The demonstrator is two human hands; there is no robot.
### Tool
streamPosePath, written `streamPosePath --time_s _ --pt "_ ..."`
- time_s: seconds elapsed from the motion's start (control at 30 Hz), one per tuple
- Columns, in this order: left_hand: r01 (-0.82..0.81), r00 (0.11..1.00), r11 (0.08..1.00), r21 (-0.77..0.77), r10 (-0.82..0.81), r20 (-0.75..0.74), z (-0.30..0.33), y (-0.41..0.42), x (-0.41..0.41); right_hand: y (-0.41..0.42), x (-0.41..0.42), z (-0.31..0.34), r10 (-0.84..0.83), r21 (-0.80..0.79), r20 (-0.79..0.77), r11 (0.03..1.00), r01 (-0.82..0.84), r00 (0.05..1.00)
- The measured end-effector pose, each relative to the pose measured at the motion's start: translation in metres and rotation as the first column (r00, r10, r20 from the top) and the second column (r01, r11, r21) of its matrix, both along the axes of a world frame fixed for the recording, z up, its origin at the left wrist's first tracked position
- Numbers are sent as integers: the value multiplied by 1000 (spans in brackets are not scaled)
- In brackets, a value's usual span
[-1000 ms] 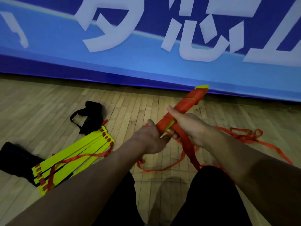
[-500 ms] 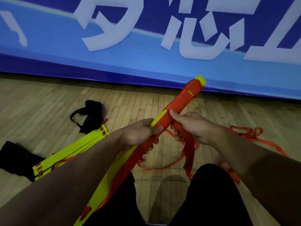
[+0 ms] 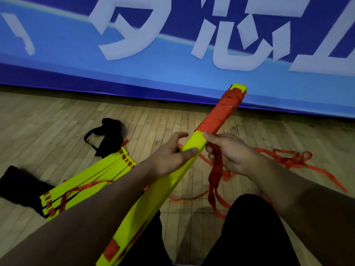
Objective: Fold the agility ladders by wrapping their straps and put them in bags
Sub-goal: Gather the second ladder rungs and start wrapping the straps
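The stacked yellow ladder (image 3: pixel 153 192) slanted up from the lap toward the blue banner (image 3: pixel 172 73), its far end bound in flat red strap (image 3: pixel 215 120). The left hand (image 3: pixel 169 160) lay on the smooth slats with relaxed fingers, thumb along the top edge, while the right hand (image 3: pixel 230 152) gripped the limp strap just beside the bare yellow section. A second ladder (image 3: pixel 86 181) and two black bags (image 3: pixel 107 135) lay on the wooden floor (image 3: pixel 48 121).

Sports hall: wooden strip floor (image 3: pixel 57 120), big blue banner (image 3: pixel 153 64)
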State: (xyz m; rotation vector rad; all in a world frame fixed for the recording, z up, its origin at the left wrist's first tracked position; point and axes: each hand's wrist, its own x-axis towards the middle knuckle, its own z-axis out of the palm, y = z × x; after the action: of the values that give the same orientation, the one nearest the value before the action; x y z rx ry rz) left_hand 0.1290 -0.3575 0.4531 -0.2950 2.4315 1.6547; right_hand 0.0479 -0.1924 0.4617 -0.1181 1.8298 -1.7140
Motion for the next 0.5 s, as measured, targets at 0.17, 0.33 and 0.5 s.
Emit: streamPosePath --time_s 0.17,0.33,0.5 --pt "-27 983 873 487 -65 172 5 0 1 1 -2 3 56 44 -70 998 -53 996" --pt "30 995 964 -263 -3 102 9 9 -11 -4 1 8 73 329 -86 943 -41 994" --pt "158 987 634 -757 -109 115 -1 41 1 -16 3 -3 -68 259 -72 962 85 995"
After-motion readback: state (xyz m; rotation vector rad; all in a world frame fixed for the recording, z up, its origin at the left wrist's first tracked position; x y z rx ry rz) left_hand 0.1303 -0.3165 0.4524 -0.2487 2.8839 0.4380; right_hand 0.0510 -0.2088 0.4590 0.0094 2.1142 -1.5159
